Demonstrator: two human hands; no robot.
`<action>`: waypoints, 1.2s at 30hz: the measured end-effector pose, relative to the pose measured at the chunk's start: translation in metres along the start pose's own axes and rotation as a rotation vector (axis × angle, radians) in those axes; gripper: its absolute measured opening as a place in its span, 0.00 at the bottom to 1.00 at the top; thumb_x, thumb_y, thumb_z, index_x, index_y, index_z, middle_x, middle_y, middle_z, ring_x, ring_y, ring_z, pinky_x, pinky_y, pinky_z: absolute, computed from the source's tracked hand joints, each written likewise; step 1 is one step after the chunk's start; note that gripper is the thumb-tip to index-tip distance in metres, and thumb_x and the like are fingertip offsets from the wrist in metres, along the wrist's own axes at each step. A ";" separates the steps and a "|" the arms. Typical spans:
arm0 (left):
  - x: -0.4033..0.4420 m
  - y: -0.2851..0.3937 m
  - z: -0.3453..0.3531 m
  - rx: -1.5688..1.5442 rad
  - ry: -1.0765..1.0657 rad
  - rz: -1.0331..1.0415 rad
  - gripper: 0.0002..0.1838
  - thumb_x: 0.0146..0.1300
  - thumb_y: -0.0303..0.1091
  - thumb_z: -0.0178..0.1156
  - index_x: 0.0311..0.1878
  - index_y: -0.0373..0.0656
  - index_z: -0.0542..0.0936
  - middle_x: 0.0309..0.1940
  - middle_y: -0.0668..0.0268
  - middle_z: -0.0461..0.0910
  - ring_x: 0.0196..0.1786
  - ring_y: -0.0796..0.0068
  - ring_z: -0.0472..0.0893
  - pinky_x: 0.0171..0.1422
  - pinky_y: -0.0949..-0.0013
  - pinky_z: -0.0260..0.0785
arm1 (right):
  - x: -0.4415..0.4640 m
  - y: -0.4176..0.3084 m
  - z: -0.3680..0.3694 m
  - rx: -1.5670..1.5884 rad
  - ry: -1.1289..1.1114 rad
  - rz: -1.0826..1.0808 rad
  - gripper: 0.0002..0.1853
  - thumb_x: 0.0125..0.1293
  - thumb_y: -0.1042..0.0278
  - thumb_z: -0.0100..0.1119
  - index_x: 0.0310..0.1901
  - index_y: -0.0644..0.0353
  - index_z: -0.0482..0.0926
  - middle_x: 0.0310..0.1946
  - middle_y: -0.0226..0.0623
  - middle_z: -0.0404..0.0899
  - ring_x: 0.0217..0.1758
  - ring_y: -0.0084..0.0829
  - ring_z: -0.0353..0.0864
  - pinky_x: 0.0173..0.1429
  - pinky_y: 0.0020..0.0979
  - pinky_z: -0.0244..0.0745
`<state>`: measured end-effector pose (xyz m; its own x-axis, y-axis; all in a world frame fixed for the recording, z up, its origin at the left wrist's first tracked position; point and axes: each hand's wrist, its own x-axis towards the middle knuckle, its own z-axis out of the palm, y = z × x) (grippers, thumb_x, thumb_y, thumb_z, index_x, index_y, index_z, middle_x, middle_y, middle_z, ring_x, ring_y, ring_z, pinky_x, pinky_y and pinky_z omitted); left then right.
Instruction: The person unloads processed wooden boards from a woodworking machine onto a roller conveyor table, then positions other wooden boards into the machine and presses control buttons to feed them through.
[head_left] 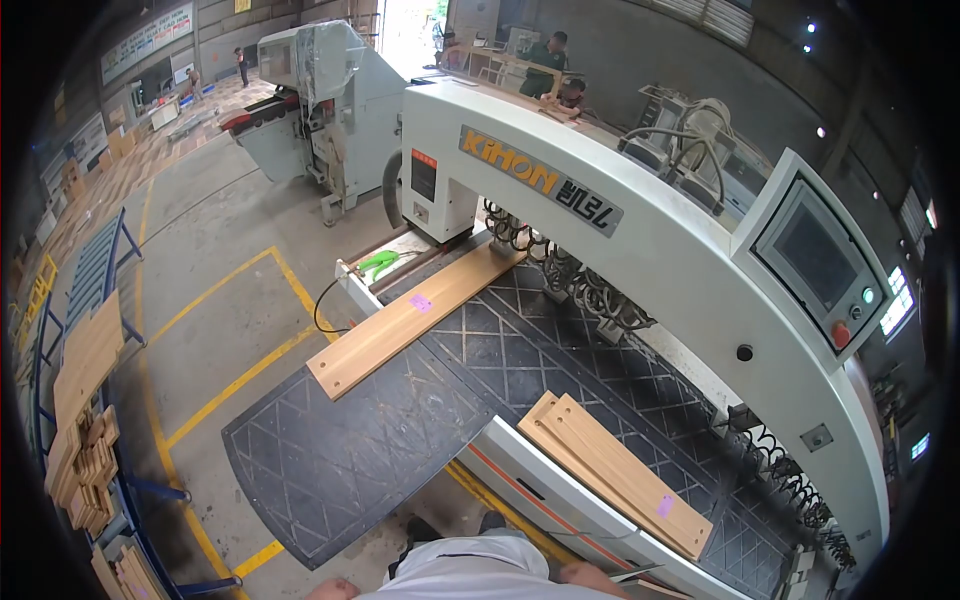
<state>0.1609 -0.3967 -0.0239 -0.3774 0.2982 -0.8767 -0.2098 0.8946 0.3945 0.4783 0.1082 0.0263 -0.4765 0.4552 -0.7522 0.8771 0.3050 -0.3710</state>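
Observation:
My left hand (pixel 333 589) shows only as a small part at the bottom edge, beside my light shirt; its fingers are cut off by the frame. Low on the other side, my right hand (pixel 592 578) hangs by the machine's front edge, and its fingers cannot be made out. A long wooden board (pixel 415 315) with holes at its near end and a purple label lies across the black bed, its far end at the machine's arch. Right of it is a small stack of boards (pixel 615 470), also with a purple label.
The white machine arch (pixel 640 235) spans the bed, with coiled hoses beneath and a control panel (pixel 815 260) at right. A black table extension (pixel 340 470) juts left. Boards (pixel 90 370) rest on a blue roller rack. A green air gun (pixel 378 263) lies behind. People work farther back.

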 end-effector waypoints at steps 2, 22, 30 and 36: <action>-0.005 0.030 -0.031 0.038 -0.062 0.204 0.13 0.58 0.38 0.57 0.37 0.39 0.82 0.36 0.52 0.82 0.40 0.57 0.80 0.48 0.60 0.71 | 0.010 -0.024 -0.017 -0.023 0.054 -0.081 0.21 0.67 0.48 0.53 0.50 0.53 0.82 0.43 0.40 0.84 0.47 0.37 0.83 0.52 0.35 0.76; 0.057 0.246 -0.089 0.232 0.958 0.596 0.28 0.52 0.39 0.64 0.58 0.43 0.75 0.67 0.48 0.63 0.72 0.46 0.58 0.78 0.47 0.43 | 0.034 -0.165 -0.042 0.368 0.457 -0.369 0.17 0.64 0.64 0.61 0.53 0.59 0.81 0.41 0.44 0.84 0.42 0.32 0.84 0.48 0.30 0.77; 0.065 0.249 -0.073 0.305 1.111 0.595 0.28 0.53 0.41 0.62 0.59 0.44 0.74 0.68 0.48 0.62 0.74 0.48 0.55 0.79 0.45 0.37 | 0.034 -0.211 -0.088 0.363 0.514 -0.574 0.14 0.63 0.68 0.60 0.50 0.62 0.81 0.42 0.45 0.81 0.38 0.34 0.82 0.45 0.31 0.77; 0.060 0.258 -0.069 0.362 1.168 0.565 0.28 0.53 0.41 0.60 0.59 0.42 0.73 0.68 0.48 0.62 0.74 0.48 0.56 0.79 0.45 0.38 | 0.025 -0.268 -0.202 0.126 0.922 -0.899 0.11 0.58 0.76 0.61 0.44 0.61 0.82 0.44 0.46 0.82 0.50 0.45 0.81 0.57 0.36 0.75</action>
<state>0.0216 -0.1711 0.0438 -0.9122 0.3590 0.1973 0.4083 0.8354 0.3678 0.2193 0.2070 0.2168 -0.7204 0.5532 0.4184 0.2046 0.7459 -0.6339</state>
